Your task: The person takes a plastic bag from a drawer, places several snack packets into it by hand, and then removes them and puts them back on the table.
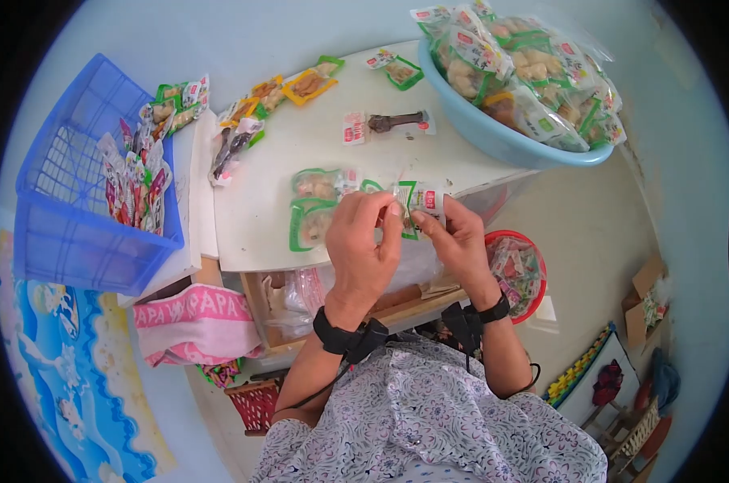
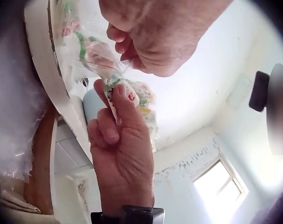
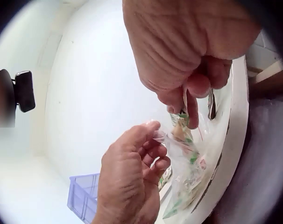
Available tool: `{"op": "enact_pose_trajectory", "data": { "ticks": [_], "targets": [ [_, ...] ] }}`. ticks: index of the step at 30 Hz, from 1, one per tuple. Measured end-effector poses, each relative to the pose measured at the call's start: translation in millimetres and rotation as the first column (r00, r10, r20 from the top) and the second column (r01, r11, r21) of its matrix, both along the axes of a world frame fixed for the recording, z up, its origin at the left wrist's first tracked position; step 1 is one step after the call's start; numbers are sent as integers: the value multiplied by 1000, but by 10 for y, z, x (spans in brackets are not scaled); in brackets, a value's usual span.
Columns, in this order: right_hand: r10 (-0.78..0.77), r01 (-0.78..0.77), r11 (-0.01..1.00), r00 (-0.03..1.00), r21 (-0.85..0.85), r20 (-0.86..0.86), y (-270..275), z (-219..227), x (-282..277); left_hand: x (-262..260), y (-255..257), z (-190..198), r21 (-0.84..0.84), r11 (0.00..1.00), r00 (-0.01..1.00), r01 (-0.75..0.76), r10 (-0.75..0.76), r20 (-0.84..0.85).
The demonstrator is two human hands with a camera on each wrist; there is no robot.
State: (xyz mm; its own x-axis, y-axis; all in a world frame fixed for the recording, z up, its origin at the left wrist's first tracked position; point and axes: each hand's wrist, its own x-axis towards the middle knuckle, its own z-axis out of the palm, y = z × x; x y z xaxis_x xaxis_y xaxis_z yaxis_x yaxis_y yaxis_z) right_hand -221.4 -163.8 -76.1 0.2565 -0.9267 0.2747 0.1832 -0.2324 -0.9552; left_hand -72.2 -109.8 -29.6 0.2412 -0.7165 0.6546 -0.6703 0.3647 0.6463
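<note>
My left hand [image 1: 363, 241] pinches the edge of a clear plastic bag [image 3: 179, 163] between thumb and fingertip. Several green-edged snack packets [image 1: 312, 221] lie at the bag's far side on the white table [image 1: 268, 233]. My right hand [image 1: 463, 245] holds a small green-and-white snack packet [image 1: 425, 201] between thumb and fingers. In the right wrist view, that packet's lower end overlaps the bag's mouth. Just beyond the hands, a packet with a dark brown drumstick-shaped piece [image 1: 396, 122] lies flat on the table.
A light blue basin [image 1: 493, 137] heaped with packets stands at the back right. On the left is a blue plastic crate [image 1: 90, 233] with packets. Orange-edged packets [image 1: 308, 86] lie along the far edge. An open drawer [image 1: 396, 310] and a red basket [image 1: 537, 294] sit below.
</note>
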Motion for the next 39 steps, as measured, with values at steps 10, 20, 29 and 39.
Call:
{"op": "enact_pose_trajectory", "data": {
  "ticks": [10, 20, 29, 39],
  "targets": [
    [357, -361, 871, 931, 334, 76, -174, 256, 144, -115, 33, -25, -75, 997, 998, 10, -5, 68],
    [549, -495, 807, 830, 320, -100, -255, 306, 329, 11, 176, 44, -8, 999, 999, 45, -45, -19],
    [433, -408, 900, 809, 150, -398, -238, 257, 290, 791, 433, -356, 37, 952, 898, -304, 299, -323],
    [399, -517, 855, 622, 29, -674, -392, 678, 295, 1031, 425, -355, 168, 950, 953, -264, 284, -108]
  ]
}}
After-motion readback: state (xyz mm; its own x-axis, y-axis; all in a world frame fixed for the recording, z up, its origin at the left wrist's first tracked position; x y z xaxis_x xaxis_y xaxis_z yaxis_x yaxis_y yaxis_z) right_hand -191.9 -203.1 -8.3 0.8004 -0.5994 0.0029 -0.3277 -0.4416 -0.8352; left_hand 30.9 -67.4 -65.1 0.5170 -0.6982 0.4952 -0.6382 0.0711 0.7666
